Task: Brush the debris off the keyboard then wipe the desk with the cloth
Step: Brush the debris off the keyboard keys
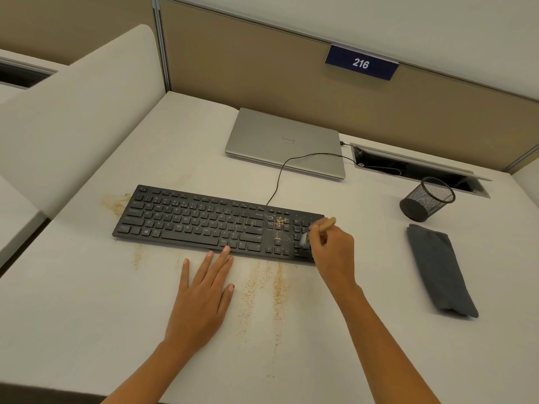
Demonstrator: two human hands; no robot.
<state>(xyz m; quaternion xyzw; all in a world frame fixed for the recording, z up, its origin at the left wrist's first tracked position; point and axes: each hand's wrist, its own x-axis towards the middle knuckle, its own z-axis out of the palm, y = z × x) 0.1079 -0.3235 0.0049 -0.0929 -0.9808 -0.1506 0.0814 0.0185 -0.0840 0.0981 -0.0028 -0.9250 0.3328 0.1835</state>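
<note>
Shows the brushing step in progress and the wiping step not yet begun. Grips a small wooden-handled brush (326, 224) in the right hand (332, 249), fingers curled round the handle, bristles down on the number-pad end of the keyboard (204, 220) directly under that hand. Rests the left hand (201, 301) flat and spread on the desk (87, 316), holding nothing, fingertips touching the keyboard's near edge. Sets the two hands well apart, with the keyboard stretching from the right hand across and beyond the left fingertips. Retains a clump of tan debris (278, 224) on the keys just left of the brush, above and right of the left fingertips. Looks largely cleared over the letter keys beyond the left hand, though too fine to confirm. Carries long crumb streaks (277, 290) on the desk between the two hands, just right of the left thumb, plus a further scatter (116, 202) far left of the left hand at the keyboard's end. Places the folded grey cloth (440, 269) on the desk right of the right hand, well apart from it and untouched. Includes, beyond both hands, a closed laptop (285, 141) and a tipped mesh cup (427, 199). Suggests, on judgement, brushing mostly done: remaining clump to clear, then cloth to fetch and every streak to wipe.
</note>
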